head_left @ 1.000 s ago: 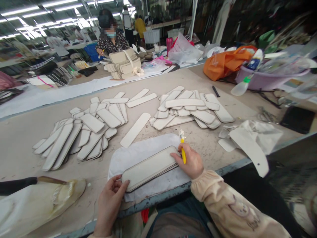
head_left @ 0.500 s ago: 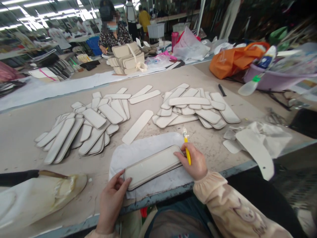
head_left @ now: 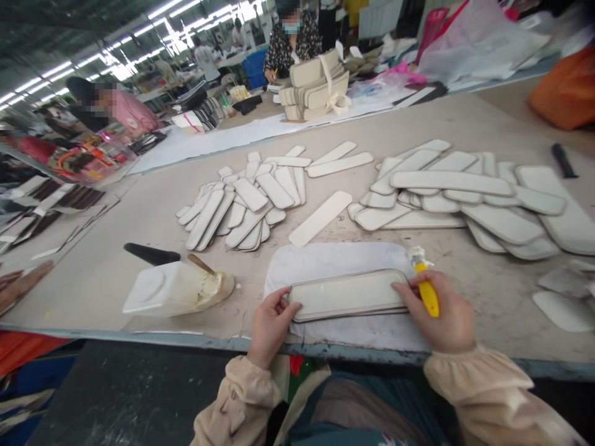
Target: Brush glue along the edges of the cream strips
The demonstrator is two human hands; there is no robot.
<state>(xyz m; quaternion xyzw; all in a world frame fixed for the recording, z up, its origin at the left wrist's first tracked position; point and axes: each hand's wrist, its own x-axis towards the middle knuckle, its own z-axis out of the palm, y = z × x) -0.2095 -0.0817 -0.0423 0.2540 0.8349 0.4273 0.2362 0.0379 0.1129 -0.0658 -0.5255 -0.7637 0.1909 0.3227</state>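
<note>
A small stack of long off-white panels (head_left: 346, 296) with rounded corners lies on a white sheet (head_left: 334, 257) at the table's near edge. My left hand (head_left: 274, 322) pinches the stack's left end between thumb and fingers. At the other end, the thumb of my right hand (head_left: 441, 316) presses on the top panel. That same hand is closed around a yellow-handled brush (head_left: 427, 291), its bristles up and coated in white stuff. Just behind the sheet rests a single off-white strip (head_left: 320, 220).
Two loose piles of similar pieces, a left pile (head_left: 246, 204) and a right pile (head_left: 460, 192), lie farther back. A cut-open white plastic jug (head_left: 162, 288) with a glue-smeared mouth lies at left. A co-worker's hand (head_left: 23, 285) rests at the far left. Another person (head_left: 292, 43) sits across.
My view has swung left, bringing the whole jug and a co-worker's hand into sight. Both my hands keep their hold on the panels, and the brush stays in my right hand.
</note>
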